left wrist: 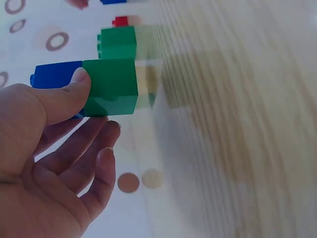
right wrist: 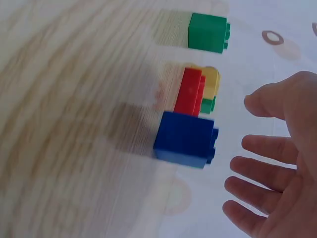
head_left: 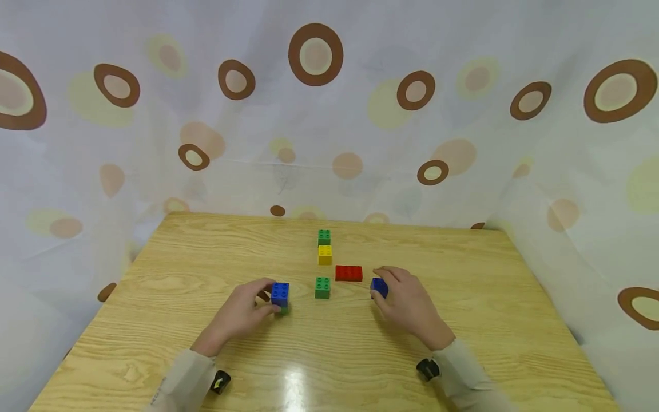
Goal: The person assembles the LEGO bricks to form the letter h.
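Observation:
My left hand (head_left: 242,312) pinches a blue brick (head_left: 280,292) stacked on a green brick (head_left: 285,310); in the left wrist view the thumb lies across the seam between the blue brick (left wrist: 58,75) and the green one (left wrist: 111,87). My right hand (head_left: 409,303) is beside another blue brick (head_left: 378,287) at the right. In the right wrist view that blue brick (right wrist: 183,139) stands on the table, with a gap between it and the spread, relaxed fingers of my right hand (right wrist: 277,173).
Between the hands stands a green brick (head_left: 322,288), with a long red brick (head_left: 348,273) to its right. Farther back are a yellow brick (head_left: 325,255) and another green brick (head_left: 324,236). The wooden table (head_left: 231,240) meets a patterned cloth (head_left: 360,194) behind.

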`<state>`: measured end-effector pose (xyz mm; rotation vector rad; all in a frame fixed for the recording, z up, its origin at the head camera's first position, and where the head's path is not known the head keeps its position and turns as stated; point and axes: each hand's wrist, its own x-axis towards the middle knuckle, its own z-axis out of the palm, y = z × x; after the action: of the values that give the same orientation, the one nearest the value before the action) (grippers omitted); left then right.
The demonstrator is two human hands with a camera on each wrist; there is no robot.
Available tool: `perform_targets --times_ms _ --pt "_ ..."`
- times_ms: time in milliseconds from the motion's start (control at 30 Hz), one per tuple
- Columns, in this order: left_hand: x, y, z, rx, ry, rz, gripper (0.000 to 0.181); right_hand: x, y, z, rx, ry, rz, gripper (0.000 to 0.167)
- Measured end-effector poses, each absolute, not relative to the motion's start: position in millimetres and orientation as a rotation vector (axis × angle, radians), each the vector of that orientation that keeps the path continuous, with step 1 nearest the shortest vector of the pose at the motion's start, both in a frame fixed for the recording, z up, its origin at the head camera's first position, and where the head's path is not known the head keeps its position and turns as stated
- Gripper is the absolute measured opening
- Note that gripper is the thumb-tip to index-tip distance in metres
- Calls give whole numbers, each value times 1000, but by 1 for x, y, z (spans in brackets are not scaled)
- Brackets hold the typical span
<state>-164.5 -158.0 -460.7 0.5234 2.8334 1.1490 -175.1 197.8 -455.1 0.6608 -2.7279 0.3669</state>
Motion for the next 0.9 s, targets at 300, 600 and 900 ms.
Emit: perform_targets --times_ms 300,600,900 --pt "-175 -177 -468 425 2896 1171 39 -178 214 -461 629 -2819 360 46" --pt "-177 -179 -472 378 2855 1209 43 -178 216 -465 675 -2786 377 43" --pt "-178 -178 -474 334 2813 1212 47 -180 218 -467 670 -2812 426 42"
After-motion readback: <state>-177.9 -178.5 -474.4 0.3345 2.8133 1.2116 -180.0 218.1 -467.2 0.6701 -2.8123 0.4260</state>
